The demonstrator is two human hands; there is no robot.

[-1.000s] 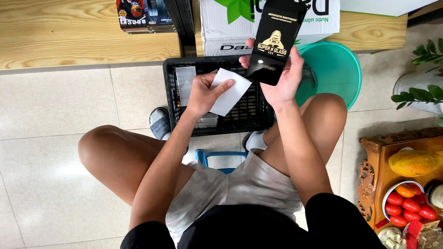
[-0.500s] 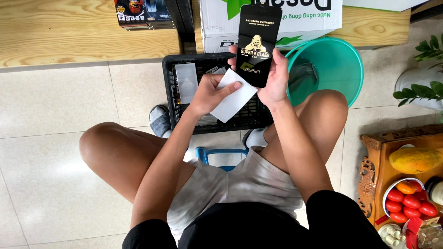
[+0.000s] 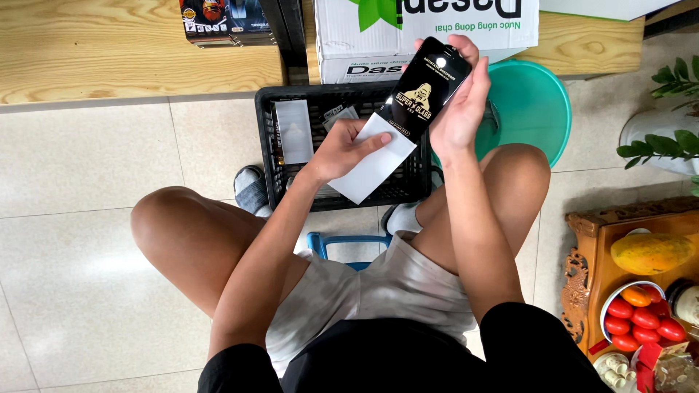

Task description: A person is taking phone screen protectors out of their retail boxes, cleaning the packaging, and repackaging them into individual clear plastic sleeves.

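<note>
Two items: black packet (image 3: 424, 93) in right hand (image 3: 460, 109), white sleeve (image 3: 373, 166) under left hand (image 3: 348, 151).

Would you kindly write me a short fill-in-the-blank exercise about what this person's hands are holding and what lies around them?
1. The right hand holds a flat ____ package.
2. The left hand pulls a ____ sleeve from the package's lower end.
3. Under both hands sits a black plastic ____ on the tiled floor.
4. Beside the crate, right of it in the picture, stands a ____ basin.

Missing words: black; white; crate; teal
</note>
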